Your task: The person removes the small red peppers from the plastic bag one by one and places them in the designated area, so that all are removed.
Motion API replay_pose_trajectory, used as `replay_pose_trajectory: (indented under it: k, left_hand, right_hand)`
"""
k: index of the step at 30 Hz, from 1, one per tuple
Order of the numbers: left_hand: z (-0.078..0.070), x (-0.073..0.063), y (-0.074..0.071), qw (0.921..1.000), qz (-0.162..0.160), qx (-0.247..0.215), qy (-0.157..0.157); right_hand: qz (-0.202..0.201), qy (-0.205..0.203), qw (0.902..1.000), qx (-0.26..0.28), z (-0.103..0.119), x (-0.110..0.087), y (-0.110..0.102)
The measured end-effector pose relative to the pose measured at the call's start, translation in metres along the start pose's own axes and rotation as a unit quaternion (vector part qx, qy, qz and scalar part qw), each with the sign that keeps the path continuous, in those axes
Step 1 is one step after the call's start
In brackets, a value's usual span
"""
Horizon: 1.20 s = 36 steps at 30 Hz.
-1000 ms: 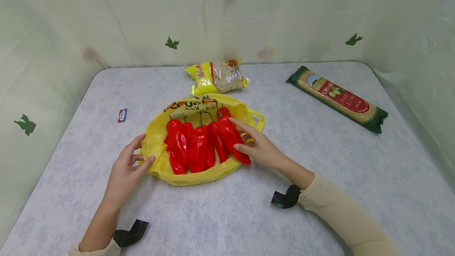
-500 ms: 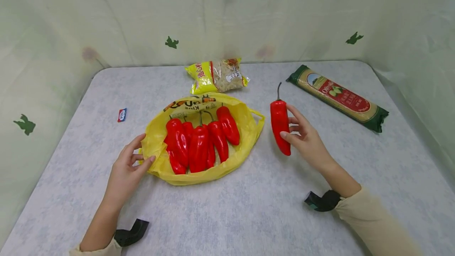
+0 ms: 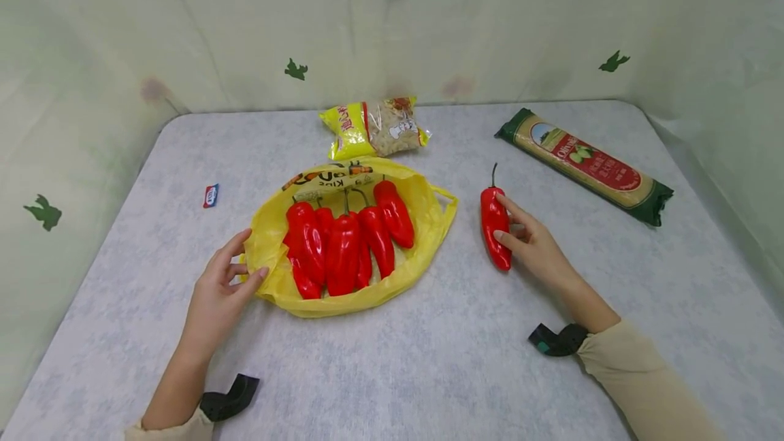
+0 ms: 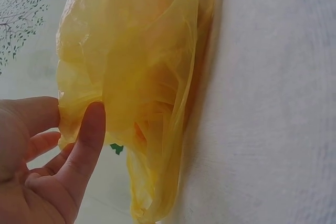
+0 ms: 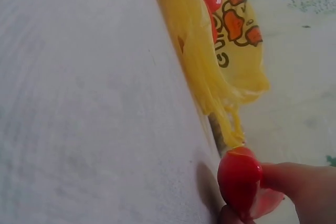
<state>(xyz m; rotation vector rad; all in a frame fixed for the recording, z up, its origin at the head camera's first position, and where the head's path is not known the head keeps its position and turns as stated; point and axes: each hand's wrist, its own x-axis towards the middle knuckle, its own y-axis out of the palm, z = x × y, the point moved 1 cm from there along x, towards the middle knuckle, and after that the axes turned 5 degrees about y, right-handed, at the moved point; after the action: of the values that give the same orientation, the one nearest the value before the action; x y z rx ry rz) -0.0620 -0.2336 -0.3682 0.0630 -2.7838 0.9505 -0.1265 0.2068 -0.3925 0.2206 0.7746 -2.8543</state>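
A yellow plastic bag (image 3: 422, 271) lies with its mouth spread wide, and several red peppers (image 3: 343, 254) rest inside it. At its left rim my left hand (image 3: 217, 295) pinches the plastic between thumb and fingers; the left wrist view shows the thumb against the bag (image 4: 142, 51). To the right of the bag, my right hand (image 3: 539, 247) holds one red pepper (image 3: 493, 226) from its right side, stem pointing away from me. In the right wrist view this pepper (image 5: 239, 179) is very close to the tabletop; whether it touches is hard to tell.
Behind the bag lies a yellow-and-clear food packet (image 3: 375, 129). A long green-and-gold pasta packet (image 3: 584, 165) lies at the back right. A small blue-and-red wrapped piece (image 3: 211, 196) is left of the bag. A pale curtain (image 3: 392, 26) hangs behind the table (image 3: 380, 373).
My right hand has carried one pepper out of the bag to the right and lowered it toward the tabletop. The left hand has kept its place on the bag's rim.
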Motion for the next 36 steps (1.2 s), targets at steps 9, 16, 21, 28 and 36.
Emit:
replay_pose_trajectory:
  k: [9, 16, 21, 28, 36]
  left_hand:
    - [0.000, -0.002, -0.002, 1.0000, 0.001, 0.001, 0.007]
    - [0.001, -0.003, -0.002, 1.0000, 0.000, 0.004, 0.005]
    - [0.001, -0.003, -0.002, 1.0000, -0.001, 0.006, 0.001]
    - [0.002, -0.003, -0.001, 1.0000, -0.007, 0.002, 0.002]
    - [0.001, -0.003, -0.001, 0.9999, -0.005, 0.004, 0.010]
  right_hand:
    - [-0.024, -0.021, 0.9970, -0.070, -0.014, 0.006, 0.004]
    - [-0.057, -0.056, 0.9916, -0.102, -0.015, 0.006, 0.005]
    - [-0.058, -0.055, 0.9934, -0.082, -0.014, 0.005, 0.004]
    - [-0.070, -0.084, 0.9938, -0.022, 0.011, -0.005, 0.002]
    - [-0.068, -0.217, 0.9732, 0.032, 0.085, -0.028, 0.023]
